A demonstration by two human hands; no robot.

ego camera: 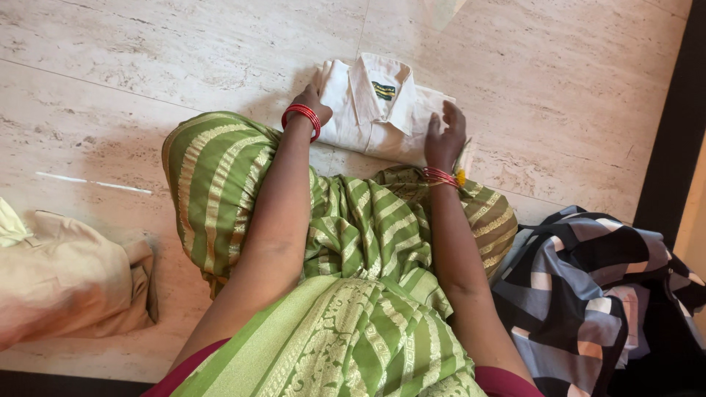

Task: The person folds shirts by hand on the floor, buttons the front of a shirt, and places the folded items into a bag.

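Shirt (382, 110) folded on floor (184, 59), final squaring step. Left hand (312, 103) and right hand (445, 136) press flat on edges, grip open, nothing held. Next: smooth, set aside.

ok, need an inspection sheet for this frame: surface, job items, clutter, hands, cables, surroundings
Surface: pale marble-look floor tiles, grout lines visible.
Job's things: folded white collared shirt, collar up, lying flat on the floor.
Clutter: beige garment at left; black, grey and white checked cloth at right.
Hands: left hand rests on the shirt's left edge; right hand presses its right side, fingers spread. Red bangles on both wrists.
Cables: nothing seen.
Surroundings: green striped sari over the lap; dark border strip at the right edge.
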